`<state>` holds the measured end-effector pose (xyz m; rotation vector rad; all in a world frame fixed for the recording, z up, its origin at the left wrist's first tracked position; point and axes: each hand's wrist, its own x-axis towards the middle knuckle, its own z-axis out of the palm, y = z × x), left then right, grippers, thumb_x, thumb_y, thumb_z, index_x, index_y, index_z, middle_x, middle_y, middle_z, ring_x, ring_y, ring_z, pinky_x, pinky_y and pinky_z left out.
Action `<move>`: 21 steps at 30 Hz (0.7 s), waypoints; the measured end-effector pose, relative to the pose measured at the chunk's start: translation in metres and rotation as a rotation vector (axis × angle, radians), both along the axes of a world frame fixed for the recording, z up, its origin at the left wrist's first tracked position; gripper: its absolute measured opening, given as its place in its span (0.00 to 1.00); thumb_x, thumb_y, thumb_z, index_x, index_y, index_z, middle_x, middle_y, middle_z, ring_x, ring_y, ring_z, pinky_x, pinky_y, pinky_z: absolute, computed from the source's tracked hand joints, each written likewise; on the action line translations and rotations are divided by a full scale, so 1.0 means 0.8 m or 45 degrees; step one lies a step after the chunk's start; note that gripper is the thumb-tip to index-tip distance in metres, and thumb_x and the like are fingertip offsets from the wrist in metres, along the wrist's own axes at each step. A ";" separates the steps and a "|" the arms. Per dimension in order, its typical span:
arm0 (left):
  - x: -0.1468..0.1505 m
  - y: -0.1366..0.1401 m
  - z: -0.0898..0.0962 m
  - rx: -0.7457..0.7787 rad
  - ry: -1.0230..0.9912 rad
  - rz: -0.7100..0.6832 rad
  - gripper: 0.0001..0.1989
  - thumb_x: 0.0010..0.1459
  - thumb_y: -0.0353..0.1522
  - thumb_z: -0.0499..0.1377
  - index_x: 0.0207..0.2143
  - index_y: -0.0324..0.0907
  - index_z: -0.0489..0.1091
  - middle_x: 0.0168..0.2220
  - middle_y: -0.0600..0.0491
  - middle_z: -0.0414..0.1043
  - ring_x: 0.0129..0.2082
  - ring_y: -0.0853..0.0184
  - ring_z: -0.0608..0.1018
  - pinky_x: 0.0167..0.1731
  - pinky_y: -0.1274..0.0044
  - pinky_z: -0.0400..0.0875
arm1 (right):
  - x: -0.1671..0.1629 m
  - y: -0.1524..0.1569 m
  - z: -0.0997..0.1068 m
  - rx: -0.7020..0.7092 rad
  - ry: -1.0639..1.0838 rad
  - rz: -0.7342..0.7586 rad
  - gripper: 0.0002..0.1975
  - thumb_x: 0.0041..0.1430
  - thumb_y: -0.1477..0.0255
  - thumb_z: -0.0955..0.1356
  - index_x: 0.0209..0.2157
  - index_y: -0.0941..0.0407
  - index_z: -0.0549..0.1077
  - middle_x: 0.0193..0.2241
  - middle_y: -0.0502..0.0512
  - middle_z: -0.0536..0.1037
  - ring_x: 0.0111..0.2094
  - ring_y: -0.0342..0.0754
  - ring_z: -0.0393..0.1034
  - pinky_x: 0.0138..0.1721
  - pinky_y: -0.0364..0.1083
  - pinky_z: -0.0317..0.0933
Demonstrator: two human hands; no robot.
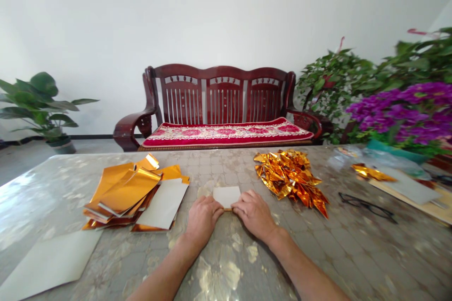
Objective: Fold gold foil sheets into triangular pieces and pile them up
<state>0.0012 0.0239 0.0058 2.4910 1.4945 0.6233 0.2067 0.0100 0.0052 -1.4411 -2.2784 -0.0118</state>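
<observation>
A small sheet of paper, white side up, lies on the table between my hands. Its near edge is turned up in a narrow gold strip. My left hand pinches the left end of that edge. At the right end, the fingers of my right hand are closed on the same edge. Left of my hands is a loose stack of gold foil paper, with a white-side-up sheet on it. To the right sits a heap of folded gold foil pieces.
A large pale sheet lies at the table's front left. Black glasses rest on the right, near a board bearing papers and one gold folded piece. Purple flowers stand at the far right. Behind the table is a wooden bench.
</observation>
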 end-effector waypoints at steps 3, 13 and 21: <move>0.000 0.001 -0.002 -0.054 -0.055 0.042 0.08 0.61 0.34 0.59 0.31 0.45 0.77 0.33 0.53 0.76 0.38 0.65 0.75 0.40 0.76 0.63 | 0.004 0.003 -0.003 -0.027 0.052 -0.009 0.07 0.63 0.69 0.68 0.35 0.49 0.81 0.31 0.50 0.77 0.39 0.48 0.64 0.40 0.46 0.56; 0.001 0.007 0.002 -0.318 -0.176 0.199 0.10 0.60 0.36 0.59 0.31 0.44 0.78 0.33 0.54 0.79 0.35 0.68 0.76 0.34 0.78 0.60 | 0.007 0.005 -0.003 -0.063 0.064 -0.100 0.08 0.63 0.68 0.67 0.31 0.50 0.79 0.30 0.50 0.77 0.38 0.48 0.66 0.40 0.46 0.56; 0.000 0.010 0.006 -0.346 -0.105 0.304 0.11 0.58 0.38 0.59 0.28 0.44 0.77 0.30 0.55 0.78 0.31 0.69 0.75 0.30 0.79 0.56 | 0.004 0.009 -0.004 -0.098 0.065 -0.186 0.06 0.59 0.70 0.70 0.28 0.52 0.75 0.30 0.49 0.78 0.37 0.48 0.66 0.37 0.45 0.54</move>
